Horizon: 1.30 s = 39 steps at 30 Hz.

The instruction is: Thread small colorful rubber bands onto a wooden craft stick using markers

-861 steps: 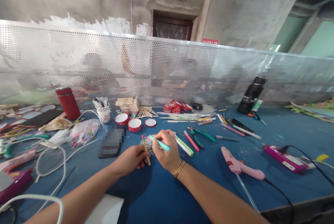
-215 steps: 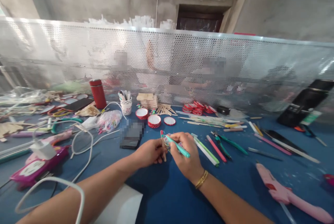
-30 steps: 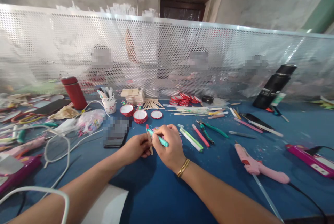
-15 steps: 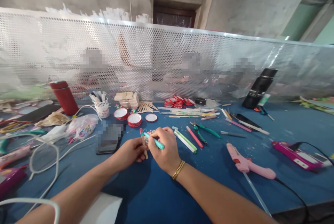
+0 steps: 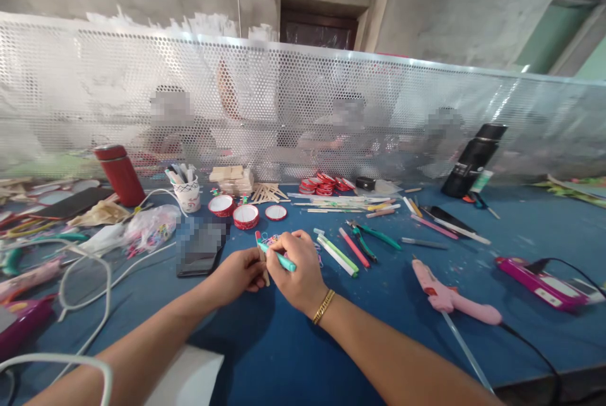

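My left hand (image 5: 242,274) grips a thin wooden stick (image 5: 266,276) whose upper end is red. In my right hand (image 5: 297,268) is a teal marker (image 5: 285,261), its tip close to the upper part of the stick. Small colourful loops (image 5: 271,240) lie on the table just behind my hands, partly covered by my right hand. Right of my hands are a green pen (image 5: 339,253) and a red pen (image 5: 354,248). Behind them sit round red-rimmed pieces (image 5: 245,216).
Green-handled pliers (image 5: 363,243) and a pink glue gun (image 5: 449,295) lie to the right on the blue table (image 5: 293,355). A dark phone (image 5: 201,251), a cup of pens (image 5: 187,196) and a white cable (image 5: 106,292) are at left. A perforated metal screen (image 5: 255,103) stands behind.
The teal marker has shifted slightly left and down along the stick, and more of the colourful loops show behind my right hand. The view has moved slightly.
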### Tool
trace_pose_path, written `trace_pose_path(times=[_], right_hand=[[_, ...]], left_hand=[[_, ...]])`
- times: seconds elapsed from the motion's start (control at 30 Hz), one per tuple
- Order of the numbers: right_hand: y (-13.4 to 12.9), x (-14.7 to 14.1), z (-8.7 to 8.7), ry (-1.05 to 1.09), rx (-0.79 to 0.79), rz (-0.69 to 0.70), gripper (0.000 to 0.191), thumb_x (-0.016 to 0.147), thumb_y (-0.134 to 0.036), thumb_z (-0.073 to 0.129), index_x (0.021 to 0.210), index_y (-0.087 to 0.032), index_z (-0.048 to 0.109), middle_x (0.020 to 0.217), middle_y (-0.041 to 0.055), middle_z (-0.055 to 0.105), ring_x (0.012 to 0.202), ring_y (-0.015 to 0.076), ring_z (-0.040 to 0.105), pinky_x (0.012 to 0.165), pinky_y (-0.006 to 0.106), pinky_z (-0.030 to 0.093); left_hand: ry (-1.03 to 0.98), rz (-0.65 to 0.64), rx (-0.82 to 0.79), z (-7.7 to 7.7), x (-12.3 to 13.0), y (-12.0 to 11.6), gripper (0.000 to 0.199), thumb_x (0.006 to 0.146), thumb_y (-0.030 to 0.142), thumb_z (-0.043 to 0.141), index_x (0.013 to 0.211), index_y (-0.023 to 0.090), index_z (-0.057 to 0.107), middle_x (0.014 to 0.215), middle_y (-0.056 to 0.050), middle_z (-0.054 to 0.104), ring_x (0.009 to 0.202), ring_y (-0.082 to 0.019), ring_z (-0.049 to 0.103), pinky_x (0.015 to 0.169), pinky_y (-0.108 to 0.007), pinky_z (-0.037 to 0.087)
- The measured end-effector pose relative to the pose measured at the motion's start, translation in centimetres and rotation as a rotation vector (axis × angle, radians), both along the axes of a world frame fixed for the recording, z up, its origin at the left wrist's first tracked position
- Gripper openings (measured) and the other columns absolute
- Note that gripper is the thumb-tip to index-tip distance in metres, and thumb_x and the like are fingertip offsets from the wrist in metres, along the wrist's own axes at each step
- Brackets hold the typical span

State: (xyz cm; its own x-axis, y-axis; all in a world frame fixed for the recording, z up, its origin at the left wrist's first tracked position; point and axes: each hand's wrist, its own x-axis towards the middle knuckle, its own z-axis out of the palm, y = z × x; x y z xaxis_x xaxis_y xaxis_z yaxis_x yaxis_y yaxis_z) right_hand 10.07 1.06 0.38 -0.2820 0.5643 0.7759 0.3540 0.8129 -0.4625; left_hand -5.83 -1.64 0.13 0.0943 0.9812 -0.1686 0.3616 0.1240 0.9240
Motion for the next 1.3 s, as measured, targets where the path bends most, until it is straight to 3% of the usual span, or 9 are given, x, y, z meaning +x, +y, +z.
trace_pose_path(times=[0.97,1.3], right_hand=[[0.13,0.24,-0.03,-0.023,-0.027,-0.002,0.012,0.084,-0.019,0.05,0.073,-0.021,0.049,0.068,-0.0021,0.06,0.067,0.0144,0.053,0.083,0.033,0.036],[0.42,0.49,0.34,0.033,-0.141,-0.017,0.01,0.081,-0.02,0.052,0.071,-0.022,0.052,0.068,-0.0026,0.062,0.068,0.0149,0.055,0.074,0.03,0.04]], left_hand=[[0.035,0.019,0.006,0.45,0.25,-0.39,0.024,0.076,0.039,0.059,0.079,0.016,0.055,0.066,0.0,0.063,0.056,-0.01,0.058,0.053,-0.021,0.046],[0.025,-0.012,-0.002,0.42,0.18,-0.33,0.03,0.078,0.045,0.06,0.085,0.016,0.059,0.07,-0.001,0.064,0.055,-0.008,0.056,0.05,-0.019,0.042]])
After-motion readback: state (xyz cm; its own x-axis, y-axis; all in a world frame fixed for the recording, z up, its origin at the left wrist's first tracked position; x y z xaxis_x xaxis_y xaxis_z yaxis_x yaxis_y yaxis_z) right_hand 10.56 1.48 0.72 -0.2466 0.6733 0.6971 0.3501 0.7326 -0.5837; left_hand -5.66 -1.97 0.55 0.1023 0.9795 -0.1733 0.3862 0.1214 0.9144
